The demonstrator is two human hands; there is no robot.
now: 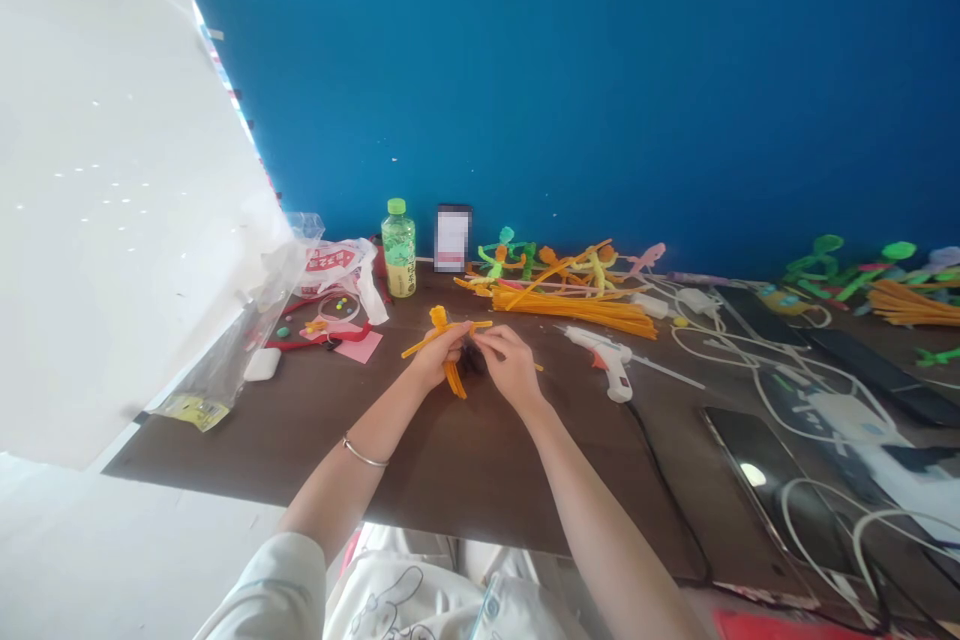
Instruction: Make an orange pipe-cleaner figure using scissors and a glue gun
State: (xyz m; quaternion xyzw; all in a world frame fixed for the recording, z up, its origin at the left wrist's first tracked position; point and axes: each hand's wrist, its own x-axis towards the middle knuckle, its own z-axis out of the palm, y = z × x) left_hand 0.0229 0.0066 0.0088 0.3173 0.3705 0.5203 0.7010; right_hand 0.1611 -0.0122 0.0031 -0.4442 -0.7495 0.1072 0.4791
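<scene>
An orange pipe-cleaner figure [438,317] with a rounded head, arms out to the sides and legs hanging down is held above the dark table [420,460]. My left hand [440,352] is closed around its middle. My right hand [511,363] pinches at the right side, fingertips near the end of the figure's arm; a short orange piece shows past this hand. A white glue gun [611,358] lies to the right of my right hand. Behind the hands is a bundle of orange pipe cleaners [577,308].
A green-capped bottle [399,250] and a phone [453,240] stand at the back. Colourful pipe-cleaner figures [499,262] lie beside them. Red-handled pliers [319,339], pink paper [360,347] and a white case [262,365] sit left; cables and a dark tablet [780,485] lie right.
</scene>
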